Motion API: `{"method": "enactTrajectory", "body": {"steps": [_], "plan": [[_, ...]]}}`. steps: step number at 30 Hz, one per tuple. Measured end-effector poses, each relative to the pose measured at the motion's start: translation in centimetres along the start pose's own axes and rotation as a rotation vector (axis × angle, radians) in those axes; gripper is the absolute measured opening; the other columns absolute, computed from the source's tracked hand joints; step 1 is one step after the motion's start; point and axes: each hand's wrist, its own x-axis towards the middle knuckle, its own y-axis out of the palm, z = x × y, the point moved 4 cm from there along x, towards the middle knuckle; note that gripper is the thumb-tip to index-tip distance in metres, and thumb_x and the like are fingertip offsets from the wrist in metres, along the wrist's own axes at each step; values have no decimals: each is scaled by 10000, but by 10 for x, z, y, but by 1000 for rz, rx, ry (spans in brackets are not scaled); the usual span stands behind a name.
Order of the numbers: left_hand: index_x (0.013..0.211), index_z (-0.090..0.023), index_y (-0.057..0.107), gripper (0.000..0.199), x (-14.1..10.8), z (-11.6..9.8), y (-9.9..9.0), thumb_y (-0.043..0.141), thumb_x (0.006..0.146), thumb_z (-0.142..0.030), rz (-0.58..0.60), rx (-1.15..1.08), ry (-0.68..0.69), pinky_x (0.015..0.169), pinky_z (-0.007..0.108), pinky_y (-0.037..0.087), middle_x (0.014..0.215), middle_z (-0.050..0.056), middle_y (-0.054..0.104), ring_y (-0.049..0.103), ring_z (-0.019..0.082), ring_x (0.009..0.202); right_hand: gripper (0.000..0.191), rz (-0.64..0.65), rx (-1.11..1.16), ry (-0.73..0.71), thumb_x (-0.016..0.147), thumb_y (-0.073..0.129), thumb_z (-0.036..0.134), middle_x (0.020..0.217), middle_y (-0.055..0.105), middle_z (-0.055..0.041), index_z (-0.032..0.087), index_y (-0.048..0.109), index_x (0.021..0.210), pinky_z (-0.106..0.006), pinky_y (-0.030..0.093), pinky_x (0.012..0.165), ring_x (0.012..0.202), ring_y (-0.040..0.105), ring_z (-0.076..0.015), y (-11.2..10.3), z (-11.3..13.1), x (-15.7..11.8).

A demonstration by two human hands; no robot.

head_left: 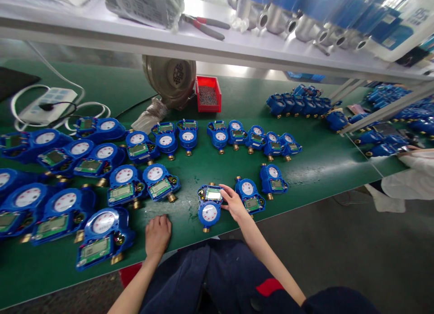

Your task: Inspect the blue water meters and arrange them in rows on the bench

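Observation:
In front of me a blue water meter (209,212) lies on the green bench, its white dial toward me and its lit display and circuit board on the far side. My right hand (233,203) grips its right edge between thumb and fingers. Just right of that hand is another blue meter (247,187), with a third meter (273,178) beyond it. My left hand (158,235) rests on the bench near the front edge, fingers curled in, with nothing visible in them. To its left sits a larger-looking meter (103,222) with an exposed board.
Several more meters (124,174) crowd the left side, and a row (256,129) runs behind. A red bin (220,104) of small parts and a round metal machine (169,77) stand farther back. Pliers (206,25) lie on the overhead shelf (271,47). Another person's sleeve (410,178) is at right.

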Motion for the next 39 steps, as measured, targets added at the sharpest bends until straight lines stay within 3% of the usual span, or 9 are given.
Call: {"method": "enactTrajectory", "body": {"steps": [39], "plan": [[922, -116, 607, 296, 1, -1, -5, 340, 894, -240, 31, -37, -21, 736, 359, 314, 812, 115, 555, 484, 269, 830, 392, 9, -2, 9, 758, 625, 459, 1143, 601, -4, 364, 597, 1138, -299, 518, 690, 964, 549, -186, -1, 0, 1]]}}
